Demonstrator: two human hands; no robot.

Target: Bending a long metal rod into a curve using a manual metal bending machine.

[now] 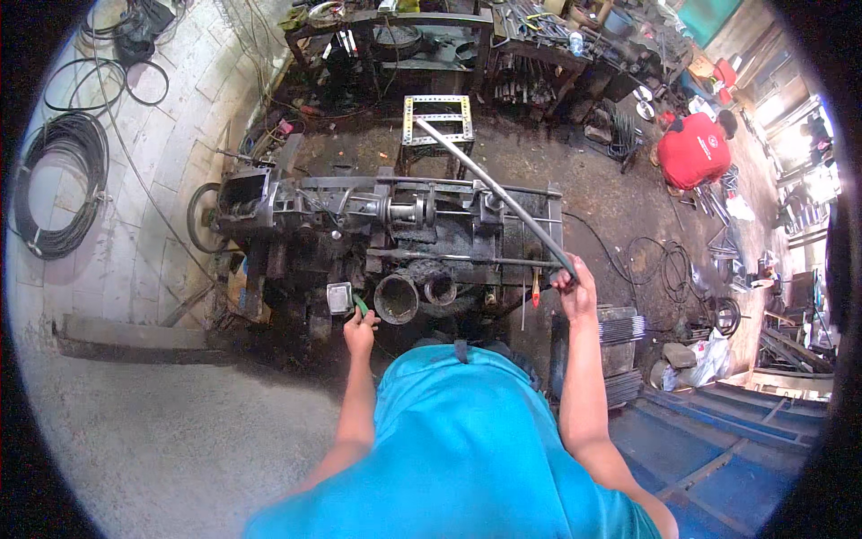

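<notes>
My right hand [579,283] is closed round the near end of a long grey metal rod [503,196]. The rod slants up and left, passing over a dark, greasy machine [431,229] with two guide bars. Its far end appears over a perforated metal stand [437,108]; whether they touch I cannot tell. At the machine's near side, my left hand [360,331] is closed on a curved green handle [361,304]. Right by that handle is a small squarish grey box [339,298]; how they join is unclear. Two round open pipe-like ends [396,299] sit just right of it.
A handwheel [205,218] projects at the machine's left. Coiled black cable [58,184] hangs on the pale wall. Cluttered workbenches [539,40] line the back. A person in a red shirt [694,151] crouches at the right. Loose cables [669,269] cross the floor.
</notes>
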